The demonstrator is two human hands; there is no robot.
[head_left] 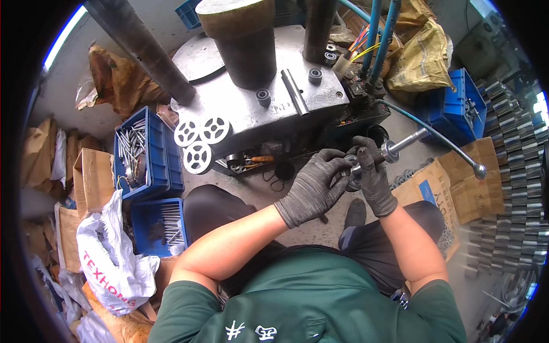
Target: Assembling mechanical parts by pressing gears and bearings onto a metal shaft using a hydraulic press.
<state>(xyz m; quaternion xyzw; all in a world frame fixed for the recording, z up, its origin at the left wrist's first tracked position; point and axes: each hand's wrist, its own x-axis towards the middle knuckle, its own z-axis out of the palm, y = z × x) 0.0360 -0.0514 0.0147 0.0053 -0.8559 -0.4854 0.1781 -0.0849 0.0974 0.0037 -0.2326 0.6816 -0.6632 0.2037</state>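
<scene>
In front of my knees, both gloved hands hold a metal shaft (409, 140), which tilts up to the right. My right hand (373, 182) is closed around its middle, just below a round collar (390, 151). At the lower end, my left hand (318, 187) has its fingers pinched about the shaft, next to a ring-shaped part (354, 178) partly hidden by the fingers. Beyond the hands, a steel press table (246, 114) carries a loose metal tube (295, 91) and black-centred bearings (263, 97). Three pale spoked discs (197, 158) rest at its left corner.
Left, blue bins (150, 171) hold metal rods, beside a white sack (114, 257). A lever with a ball end (479, 170) reaches out at the right. Behind it are a blue crate (457, 108), flattened cardboard (477, 177) and stacked metal cylinders (514, 188). Thick press columns (143, 51) rise ahead.
</scene>
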